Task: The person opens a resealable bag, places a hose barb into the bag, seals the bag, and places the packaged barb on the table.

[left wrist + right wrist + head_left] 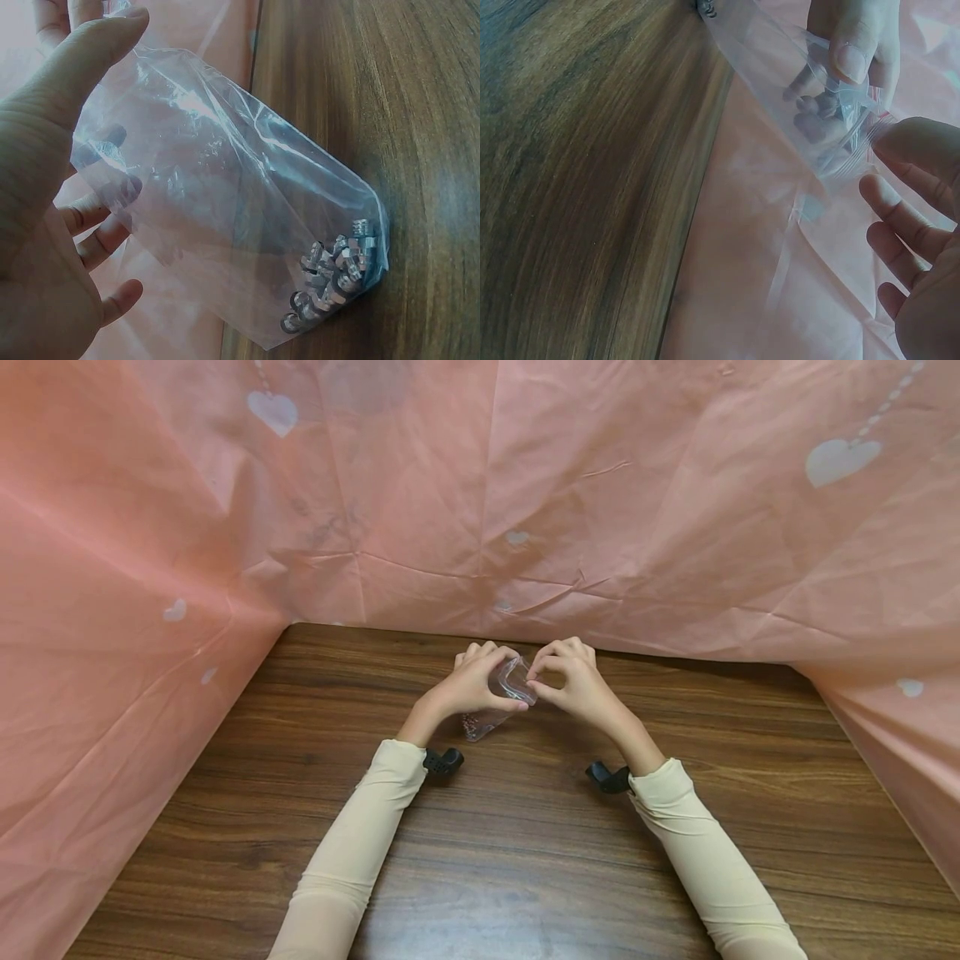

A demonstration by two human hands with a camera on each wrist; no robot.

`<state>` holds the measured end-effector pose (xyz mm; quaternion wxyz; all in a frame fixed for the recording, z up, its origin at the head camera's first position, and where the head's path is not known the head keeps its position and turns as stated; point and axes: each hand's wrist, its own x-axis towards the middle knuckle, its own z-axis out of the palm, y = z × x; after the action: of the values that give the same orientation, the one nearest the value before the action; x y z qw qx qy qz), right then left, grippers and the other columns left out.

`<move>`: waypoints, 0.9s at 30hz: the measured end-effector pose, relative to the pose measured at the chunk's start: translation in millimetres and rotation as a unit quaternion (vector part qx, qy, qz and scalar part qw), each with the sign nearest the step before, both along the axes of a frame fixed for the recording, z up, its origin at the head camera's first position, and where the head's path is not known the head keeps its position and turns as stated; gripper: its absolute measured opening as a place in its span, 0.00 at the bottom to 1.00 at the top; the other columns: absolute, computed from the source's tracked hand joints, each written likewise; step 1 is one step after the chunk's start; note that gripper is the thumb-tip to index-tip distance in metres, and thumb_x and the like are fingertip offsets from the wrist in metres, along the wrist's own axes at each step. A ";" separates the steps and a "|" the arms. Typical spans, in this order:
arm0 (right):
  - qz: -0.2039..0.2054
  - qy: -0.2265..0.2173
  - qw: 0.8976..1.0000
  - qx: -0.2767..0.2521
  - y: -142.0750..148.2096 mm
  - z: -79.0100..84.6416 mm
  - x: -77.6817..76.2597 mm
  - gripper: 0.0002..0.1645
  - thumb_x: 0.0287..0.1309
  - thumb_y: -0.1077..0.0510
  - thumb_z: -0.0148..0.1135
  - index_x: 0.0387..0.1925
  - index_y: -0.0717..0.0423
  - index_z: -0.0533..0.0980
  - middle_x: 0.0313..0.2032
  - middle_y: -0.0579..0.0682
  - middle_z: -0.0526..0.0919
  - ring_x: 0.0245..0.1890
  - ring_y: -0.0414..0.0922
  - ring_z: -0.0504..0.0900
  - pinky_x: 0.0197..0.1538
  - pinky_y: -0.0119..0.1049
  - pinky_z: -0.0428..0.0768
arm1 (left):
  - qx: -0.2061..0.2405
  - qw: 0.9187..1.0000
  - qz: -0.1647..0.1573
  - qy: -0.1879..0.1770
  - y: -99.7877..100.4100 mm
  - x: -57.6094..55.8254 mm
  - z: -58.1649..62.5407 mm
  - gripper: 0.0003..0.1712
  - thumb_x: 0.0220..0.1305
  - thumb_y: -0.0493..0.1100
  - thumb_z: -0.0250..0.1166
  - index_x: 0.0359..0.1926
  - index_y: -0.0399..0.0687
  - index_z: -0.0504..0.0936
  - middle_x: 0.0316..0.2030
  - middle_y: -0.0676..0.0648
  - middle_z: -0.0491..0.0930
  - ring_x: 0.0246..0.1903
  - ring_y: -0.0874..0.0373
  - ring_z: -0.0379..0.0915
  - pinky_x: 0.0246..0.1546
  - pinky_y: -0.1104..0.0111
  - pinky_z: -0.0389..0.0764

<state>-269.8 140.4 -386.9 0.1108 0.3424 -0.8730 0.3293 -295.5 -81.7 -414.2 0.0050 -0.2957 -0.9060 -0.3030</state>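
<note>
A clear zip-lock bag (202, 150) hangs tilted between the two hands, above the wooden table. Several small shiny metal threaded fittings (334, 277) have gathered in its bottom corner. My left hand (470, 681) holds the bag near its mouth, thumb on the near side and other fingers behind the plastic. At the zip edge, my right hand (573, 685) pinches the bag between thumb and forefinger; its other fingers are spread apart in the right wrist view. Fine zip ridges (859, 154) run beside the right fingertips.
The dark wood table (480, 860) lies beneath both arms. A pink cloth (450, 485) with pale hearts stands as a wall behind and at both sides. Black wrist mounts (444, 762) sit at the cuffs of the cream sleeves.
</note>
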 end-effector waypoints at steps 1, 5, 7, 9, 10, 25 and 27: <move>-0.001 0.000 1.000 0.000 0.0 -0.1 0.0 0.03 0.58 0.62 0.73 0.35 0.56 0.85 0.46 0.55 0.82 0.50 0.55 0.69 0.64 0.61 0.56 | 0.000 1.000 0.000 0.000 0.0 -0.1 0.0 0.43 0.52 0.62 0.78 0.65 0.55 0.73 0.57 0.48 0.73 0.56 0.50 0.62 0.60 0.50 0.60; -0.001 0.002 1.000 -0.002 -0.2 -0.2 -0.1 0.04 0.57 0.64 0.73 0.34 0.55 0.85 0.46 0.55 0.82 0.50 0.55 0.69 0.63 0.61 0.56 | 0.000 1.000 0.000 0.000 0.0 -0.6 0.0 0.42 0.52 0.62 0.78 0.65 0.55 0.73 0.57 0.49 0.73 0.56 0.50 0.62 0.60 0.50 0.60; -0.001 0.004 1.000 -0.004 -0.3 -0.3 0.0 0.04 0.57 0.64 0.73 0.34 0.54 0.85 0.46 0.55 0.82 0.50 0.55 0.69 0.63 0.62 0.56 | 0.000 1.000 0.000 0.000 0.0 -0.6 0.1 0.42 0.52 0.62 0.78 0.65 0.55 0.73 0.56 0.49 0.73 0.56 0.50 0.62 0.60 0.50 0.60; 0.001 0.006 1.000 -0.006 -0.3 -0.2 0.1 0.05 0.57 0.64 0.73 0.34 0.54 0.85 0.45 0.55 0.82 0.50 0.55 0.69 0.62 0.62 0.56 | -0.001 1.000 0.001 0.000 0.1 -0.6 0.3 0.42 0.52 0.62 0.78 0.65 0.55 0.73 0.56 0.49 0.73 0.55 0.50 0.62 0.60 0.50 0.60; 0.001 0.008 1.000 -0.005 -0.3 -0.1 0.1 0.04 0.57 0.64 0.73 0.34 0.54 0.85 0.45 0.55 0.82 0.49 0.55 0.69 0.62 0.61 0.56 | -0.001 1.000 0.001 0.000 0.1 -0.6 0.3 0.43 0.52 0.62 0.78 0.65 0.55 0.73 0.56 0.49 0.73 0.55 0.50 0.62 0.60 0.50 0.60; -0.004 0.025 0.999 -0.020 2.3 8.7 3.3 0.05 0.56 0.64 0.74 0.34 0.55 0.84 0.43 0.55 0.82 0.48 0.54 0.69 0.61 0.62 0.57 | -0.001 1.000 0.015 0.001 -0.3 0.4 1.6 0.42 0.53 0.64 0.76 0.65 0.55 0.72 0.54 0.49 0.74 0.53 0.51 0.62 0.59 0.51 0.60; -0.006 0.026 0.999 -0.021 2.3 9.0 3.1 0.05 0.56 0.64 0.74 0.33 0.55 0.84 0.43 0.55 0.82 0.47 0.54 0.69 0.61 0.62 0.57 | -0.001 1.000 0.025 0.009 -0.2 0.3 1.7 0.42 0.53 0.65 0.76 0.64 0.56 0.73 0.54 0.49 0.74 0.53 0.51 0.62 0.58 0.52 0.60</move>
<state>-266.7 142.8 -377.9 0.1431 0.3429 -0.8647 0.3379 -295.3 -81.9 -412.5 0.0205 -0.2759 -0.9131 -0.2996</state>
